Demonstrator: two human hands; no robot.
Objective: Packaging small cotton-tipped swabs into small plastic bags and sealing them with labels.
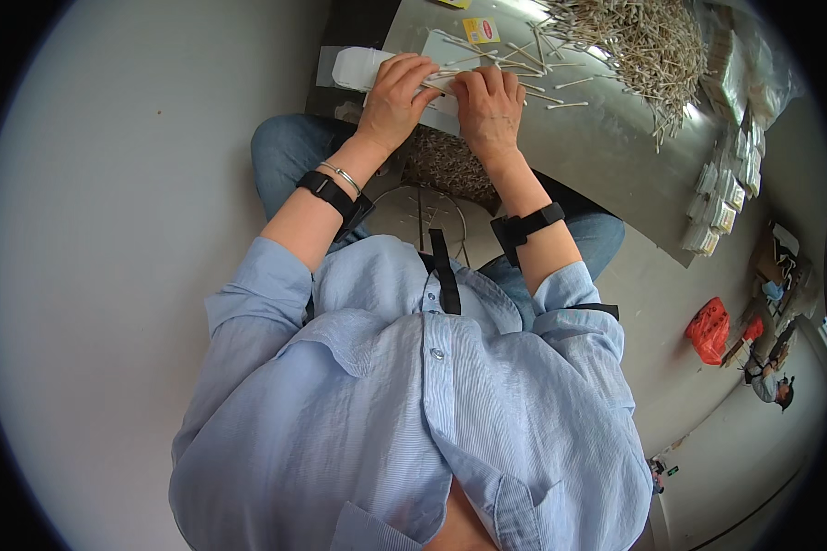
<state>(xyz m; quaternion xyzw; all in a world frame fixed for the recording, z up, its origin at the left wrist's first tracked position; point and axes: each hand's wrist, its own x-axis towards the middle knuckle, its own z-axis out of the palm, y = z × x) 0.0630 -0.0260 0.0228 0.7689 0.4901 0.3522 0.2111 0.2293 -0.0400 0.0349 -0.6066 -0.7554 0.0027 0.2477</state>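
Observation:
At the table's near edge my two hands work close together over loose cotton swabs (553,98). My left hand (395,99) pinches the near ends of some cotton swabs between thumb and fingers. Under and beside it lies a white packet (356,68), its rounded end pointing left. Curled downward, the fingers of my right hand (489,110) are closed over the other side of the same swabs; the fingertips are partly hidden. More swabs lie scattered just beyond both hands, some on a pale sheet.
A large heap of cotton swabs (639,50) covers the far right of the metal table (606,156). Stacked packs (728,188) stand at its right edge. A small yellow card (481,30) lies beyond my hands. More swabs (448,163) sit below the edge. A red bag (708,331) and another person (770,386) are farther right.

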